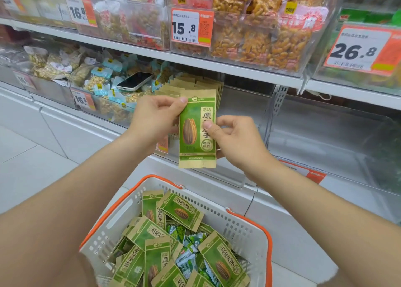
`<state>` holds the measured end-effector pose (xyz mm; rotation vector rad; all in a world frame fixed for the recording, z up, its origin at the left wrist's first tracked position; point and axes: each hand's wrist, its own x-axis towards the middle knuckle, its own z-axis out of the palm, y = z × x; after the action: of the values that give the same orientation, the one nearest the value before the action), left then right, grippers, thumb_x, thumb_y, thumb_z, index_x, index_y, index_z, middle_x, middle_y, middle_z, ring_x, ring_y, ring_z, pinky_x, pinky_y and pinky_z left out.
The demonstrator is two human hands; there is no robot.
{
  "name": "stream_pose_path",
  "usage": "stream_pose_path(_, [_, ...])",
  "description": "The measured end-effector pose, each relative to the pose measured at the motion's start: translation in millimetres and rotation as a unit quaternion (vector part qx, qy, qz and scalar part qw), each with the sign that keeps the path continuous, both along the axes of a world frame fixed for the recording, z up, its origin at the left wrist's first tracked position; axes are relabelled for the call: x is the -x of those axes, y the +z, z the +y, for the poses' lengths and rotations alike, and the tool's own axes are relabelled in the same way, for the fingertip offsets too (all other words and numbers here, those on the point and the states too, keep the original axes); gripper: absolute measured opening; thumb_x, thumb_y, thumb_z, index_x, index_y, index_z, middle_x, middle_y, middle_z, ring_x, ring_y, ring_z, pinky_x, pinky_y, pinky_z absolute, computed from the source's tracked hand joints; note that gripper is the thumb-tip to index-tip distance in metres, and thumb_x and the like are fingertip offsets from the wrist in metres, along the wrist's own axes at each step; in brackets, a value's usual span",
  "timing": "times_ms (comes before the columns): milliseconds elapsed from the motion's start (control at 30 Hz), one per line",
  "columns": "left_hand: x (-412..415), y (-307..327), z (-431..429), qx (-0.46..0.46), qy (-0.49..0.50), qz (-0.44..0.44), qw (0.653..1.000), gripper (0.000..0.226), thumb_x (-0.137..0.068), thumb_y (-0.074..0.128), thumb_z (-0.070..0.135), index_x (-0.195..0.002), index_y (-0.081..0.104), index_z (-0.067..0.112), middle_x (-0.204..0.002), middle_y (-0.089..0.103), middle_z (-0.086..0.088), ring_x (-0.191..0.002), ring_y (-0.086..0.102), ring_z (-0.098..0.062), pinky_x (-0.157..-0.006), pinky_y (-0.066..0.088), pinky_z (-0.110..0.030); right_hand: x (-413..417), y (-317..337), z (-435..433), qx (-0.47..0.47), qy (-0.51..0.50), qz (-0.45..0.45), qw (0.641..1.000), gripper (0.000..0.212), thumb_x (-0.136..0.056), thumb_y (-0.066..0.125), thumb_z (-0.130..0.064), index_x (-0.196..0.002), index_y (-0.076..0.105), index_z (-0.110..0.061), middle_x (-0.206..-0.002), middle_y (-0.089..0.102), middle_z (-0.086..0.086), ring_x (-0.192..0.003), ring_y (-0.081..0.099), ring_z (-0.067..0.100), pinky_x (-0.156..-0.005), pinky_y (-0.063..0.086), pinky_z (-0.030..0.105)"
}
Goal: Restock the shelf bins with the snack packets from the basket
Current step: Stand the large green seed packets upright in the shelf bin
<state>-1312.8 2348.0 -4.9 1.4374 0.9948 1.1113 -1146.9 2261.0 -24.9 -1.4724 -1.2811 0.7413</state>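
Green and kraft-brown, a sunflower seed packet (197, 130) is standing upright at the centre of the frame, held between both hands. The left hand (156, 117) is pinching its upper left corner, with the thumb on the front. The right hand (236, 139) is pinching its right edge at mid height, thumb pressing on the printed face.

Just behind the packet, a row of matching packets (195, 85) is standing on edge in a clear shelf bin (245, 113), and the held packet is covering part of that row. At the bottom centre, well below the hands, a white basket (121, 217) with an orange rim is holding a loose heap of packets (223, 263) of the same kind, with smaller green and white sachets (191, 239) mixed among them.

To the upper left of the hands, a phone (134, 81) is lying face up on bagged nuts (97, 82) in the neighbouring bin. Across the top, bins of orange snacks (256, 46) are carrying price tags (191, 27) reading 16.8, 15.8 and 26.8.
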Motion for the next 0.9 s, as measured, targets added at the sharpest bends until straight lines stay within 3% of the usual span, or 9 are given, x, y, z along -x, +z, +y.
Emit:
stream_pose_path(67, [2.1, 1.4, 8.0, -0.116, 0.045, 0.078, 0.989, 0.022, -0.104, 0.064, 0.032, -0.101, 0.075, 0.013, -0.085, 0.078, 0.000, -0.078, 0.076, -0.012, -0.067, 0.062, -0.031, -3.6, -2.0, 13.3, -0.067, -0.064, -0.087, 0.992, 0.026, -0.099, 0.064, -0.043, -0.096, 0.068, -0.017, -0.070, 0.076, 0.002, -0.076, 0.074, 0.033, -0.078, 0.060, 0.052])
stream_pose_path(167, [9.2, 1.5, 24.2, -0.301, 0.108, 0.251, 0.914, 0.011, -0.098, 0.067, 0.024, -0.108, 0.070, 0.021, -0.101, 0.072, 0.007, -0.095, 0.067, -0.011, -0.086, 0.054, -0.032, -8.0, 1.3, 29.1, -0.161, -0.141, -0.188, 0.958, 0.021, -0.102, 0.062, -0.035, -0.100, 0.055, -0.016, -0.065, 0.070, -0.008, -0.078, 0.065, 0.025, -0.086, 0.046, 0.039])
stream_pose_path(267, [13.1, -4.8, 36.9, -0.317, 0.126, 0.404, 0.848, 0.040, -0.088, 0.074, 0.023, -0.125, 0.061, 0.024, -0.131, 0.055, -0.004, -0.122, 0.050, -0.030, -0.103, 0.041, -0.045, -11.4, -0.9, 45.9, -0.130, -0.151, -0.239, 0.950, 0.019, -0.104, 0.059, -0.029, -0.099, 0.045, -0.017, -0.074, 0.063, -0.005, -0.078, 0.052, 0.025, -0.072, 0.036, 0.039])
stream_pose_path(400, [11.1, -13.5, 44.5, -0.266, 0.102, 0.518, 0.806, 0.076, -0.079, 0.083, 0.037, -0.141, 0.042, 0.019, -0.145, 0.040, -0.011, -0.136, 0.033, -0.038, -0.111, 0.030, -0.055, -11.8, -11.0, 75.1, -0.004, -0.146, -0.234, 0.961, 0.018, -0.102, 0.062, -0.022, -0.098, 0.048, -0.013, -0.094, 0.057, 0.003, -0.083, 0.044, 0.019, -0.062, 0.031, 0.035])
stream_pose_path(500, [11.7, -17.0, 51.5, -0.231, 0.078, 0.554, 0.796, 0.087, -0.078, 0.083, 0.042, -0.145, 0.034, 0.018, -0.147, 0.036, -0.014, -0.139, 0.029, -0.039, -0.112, 0.028, -0.058, -10.2, -15.9, 95.2, 0.041, -0.141, -0.233, 0.961, 0.015, -0.100, 0.063, -0.017, -0.098, 0.049, -0.013, -0.104, 0.056, 0.008, -0.080, 0.042, 0.011, -0.062, 0.033, 0.032])
stream_pose_path(667, [12.9, -18.0, 56.6, -0.241, 0.073, 0.567, 0.785, 0.091, -0.077, 0.082, 0.048, -0.147, 0.032, 0.018, -0.146, 0.035, -0.015, -0.137, 0.031, -0.041, -0.110, 0.030, -0.059, 1.2, -31.9, 118.7, 0.068, -0.180, -0.264, 0.945, 0.022, -0.094, 0.073, -0.022, -0.088, 0.054, -0.015, -0.100, 0.062, 0.009, -0.095, 0.053, 0.031, -0.072, 0.043, 0.037])
stream_pose_path(800, [14.2, -20.1, 57.7, -0.249, 0.074, 0.560, 0.787, 0.089, -0.077, 0.081, 0.048, -0.146, 0.033, 0.020, -0.146, 0.035, -0.014, -0.137, 0.031, -0.040, -0.110, 0.031, -0.059, 5.9, -32.0, 130.0, 0.037, -0.206, -0.233, 0.950, 0.019, -0.093, 0.075, -0.021, -0.087, 0.059, -0.011, -0.099, 0.062, 0.010, -0.092, 0.053, 0.030, -0.072, 0.043, 0.036])
stream_pose_path(900, [14.4, -21.6, 57.7, -0.254, 0.071, 0.552, 0.791, 0.087, -0.078, 0.082, 0.046, -0.145, 0.034, 0.019, -0.147, 0.034, -0.014, -0.139, 0.029, -0.039, -0.110, 0.030, -0.058, -1.6, -33.0, 133.0, 0.061, -0.175, -0.280, 0.942, 0.024, -0.093, 0.075, -0.024, -0.083, 0.060, -0.007, -0.094, 0.062, 0.011, -0.089, 0.050, 0.029, -0.069, 0.041, 0.033])
